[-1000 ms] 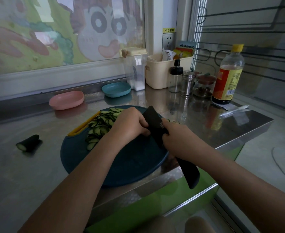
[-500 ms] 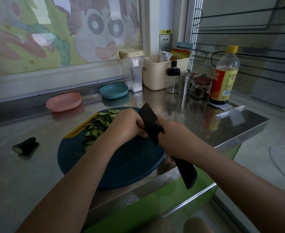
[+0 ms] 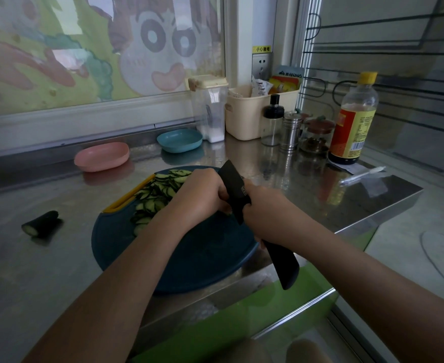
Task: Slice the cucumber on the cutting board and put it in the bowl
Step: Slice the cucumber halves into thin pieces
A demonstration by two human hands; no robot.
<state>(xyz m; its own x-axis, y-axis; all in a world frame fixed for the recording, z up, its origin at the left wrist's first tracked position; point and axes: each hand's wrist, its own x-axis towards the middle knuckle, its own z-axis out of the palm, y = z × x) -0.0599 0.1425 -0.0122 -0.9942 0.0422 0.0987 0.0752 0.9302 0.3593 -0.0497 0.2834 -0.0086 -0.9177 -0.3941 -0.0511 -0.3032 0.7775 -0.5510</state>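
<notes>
While the slicing step is in hand, the left hand (image 3: 200,197) curls knuckles-up over what is left of the cucumber (image 3: 228,212). Only a sliver of green shows under its fingers, near the middle of the round cutting board (image 3: 189,260). The right hand (image 3: 265,209) is wrapped tight round the black knife (image 3: 235,188) where blade meets handle. The blade stands against the left knuckles and points toward 12 o'clock, and the butt juts toward 5 o'clock past the edge of the worktop (image 3: 32,271).

A heap of thin slices (image 3: 158,195) fills the board's 10-to-12 o'clock sector. A cucumber stub (image 3: 41,222) lies on the worktop at 9 o'clock, well apart from the board. A pink bowl (image 3: 101,155) sits at 11 o'clock and a blue bowl (image 3: 180,140) at 12; neither shows any cucumber.

Cutting looks nearly done and the transfer has not begun. The last cuts call for tucked fingertips, since the piece is short. Then the slices need gathering and carrying; which bowl is meant I cannot tell.
</notes>
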